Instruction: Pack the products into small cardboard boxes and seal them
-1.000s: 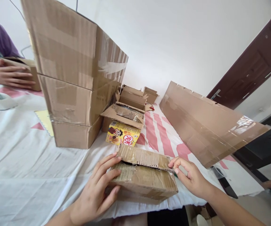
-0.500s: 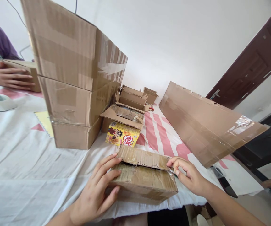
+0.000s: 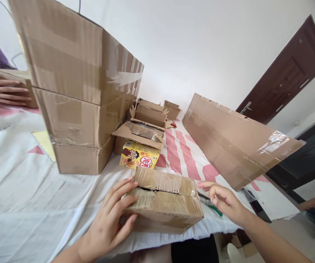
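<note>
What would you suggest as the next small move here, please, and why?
Perhaps press the flap of the taped box flat with the right hand: a dark gap shows along its near edge, the left hand rests on the box's left end, and the right seems empty beside it.

Tall taped cardboard stack stands on your left. Ahead of you: yellow carton, open boxes behind. Your right: cardboard panel, maroon door beyond.
</note>
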Demonstrator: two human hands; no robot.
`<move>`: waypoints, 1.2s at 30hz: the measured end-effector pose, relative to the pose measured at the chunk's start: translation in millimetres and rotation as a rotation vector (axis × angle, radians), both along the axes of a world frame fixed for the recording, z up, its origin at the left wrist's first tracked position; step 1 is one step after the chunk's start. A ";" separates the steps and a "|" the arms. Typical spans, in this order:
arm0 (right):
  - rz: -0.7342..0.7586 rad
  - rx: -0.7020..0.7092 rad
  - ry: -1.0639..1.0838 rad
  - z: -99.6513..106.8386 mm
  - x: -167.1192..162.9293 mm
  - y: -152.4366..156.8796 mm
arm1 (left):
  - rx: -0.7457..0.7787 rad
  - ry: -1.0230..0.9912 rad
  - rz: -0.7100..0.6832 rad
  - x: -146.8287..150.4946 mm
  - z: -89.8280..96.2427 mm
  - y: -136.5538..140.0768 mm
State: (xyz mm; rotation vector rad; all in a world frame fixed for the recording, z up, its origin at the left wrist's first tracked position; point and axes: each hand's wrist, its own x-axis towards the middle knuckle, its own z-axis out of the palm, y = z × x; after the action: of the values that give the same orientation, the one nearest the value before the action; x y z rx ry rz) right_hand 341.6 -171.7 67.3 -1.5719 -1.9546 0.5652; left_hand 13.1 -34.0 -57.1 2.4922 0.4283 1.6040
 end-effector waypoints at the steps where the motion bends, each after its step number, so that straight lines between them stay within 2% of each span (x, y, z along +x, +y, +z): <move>1: -0.086 0.033 0.000 -3.3 10.2 -3.5 | -0.003 -0.004 -0.003 0.2 -0.5 0.2; 5: -0.327 0.112 -0.157 -25.8 65.2 -23.4 | -0.007 -0.019 -0.010 1.1 -0.8 0.8; 10: -0.437 0.108 -0.456 -62.7 120.8 -64.7 | -0.015 -0.045 -0.010 3.4 -2.1 2.8; 13: -0.432 0.096 -0.538 -86.3 124.2 -89.0 | -0.015 -0.062 -0.013 4.3 -2.9 4.3; 19: -0.401 0.054 -0.537 -125.2 101.4 -116.5 | -0.068 -0.078 -0.011 5.2 2.3 0.1; 23: -0.406 0.024 -0.559 -130.5 98.5 -125.0 | -0.057 -0.065 -0.005 5.2 3.4 -1.0; 29: -0.398 -0.060 -0.637 -124.6 89.8 -126.8 | 0.001 -0.042 -0.008 3.4 1.2 3.1; 36: -0.420 0.066 -0.632 -112.0 66.6 -108.4 | 0.015 -0.037 0.005 2.5 3.3 2.4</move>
State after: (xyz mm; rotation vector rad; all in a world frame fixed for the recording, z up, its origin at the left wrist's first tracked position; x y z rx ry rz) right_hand 408.2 -280.2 -44.7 -2.2196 -1.9246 -0.1967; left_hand 15.6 -31.6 -53.8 2.4699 0.4202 1.6582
